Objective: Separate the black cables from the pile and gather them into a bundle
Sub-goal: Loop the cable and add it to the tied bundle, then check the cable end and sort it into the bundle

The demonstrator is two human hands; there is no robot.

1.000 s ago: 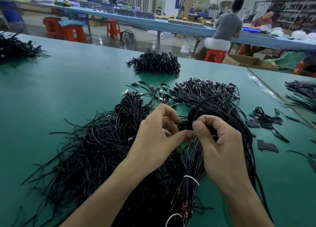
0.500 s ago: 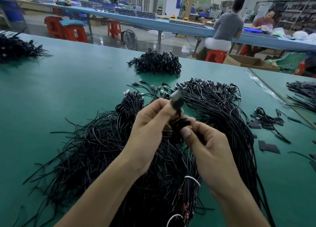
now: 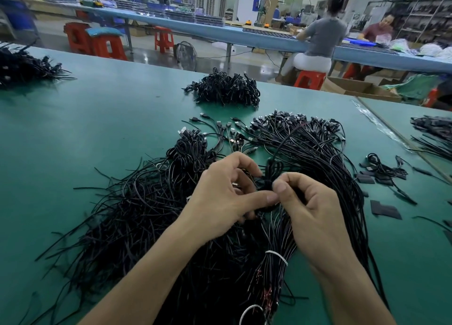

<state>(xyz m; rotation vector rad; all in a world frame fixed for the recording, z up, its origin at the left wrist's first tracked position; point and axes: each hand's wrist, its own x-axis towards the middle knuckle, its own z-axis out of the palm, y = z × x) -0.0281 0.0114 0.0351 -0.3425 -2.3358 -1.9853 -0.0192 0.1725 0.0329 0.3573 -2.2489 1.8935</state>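
Lowered again, left hand (image 3: 220,197) and right hand (image 3: 315,217) pinch a coiled cable (image 3: 271,170) (over the pile (image 3: 146,214)).

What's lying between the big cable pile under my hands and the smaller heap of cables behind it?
In the head view, a few loose USB-plug cable ends fan out on the green table; otherwise that stretch is bare.

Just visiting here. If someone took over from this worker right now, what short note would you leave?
Left hand: pinches a small coiled cable.
Right hand: pinches the same coil from the other side.
Things: loose pile of black cables under both hands on the green table; a bunch tied with a white band below the wrists.
Done: a heap of coiled cables sits farther back.
Left: finish this coil; most of the pile looks unsorted.
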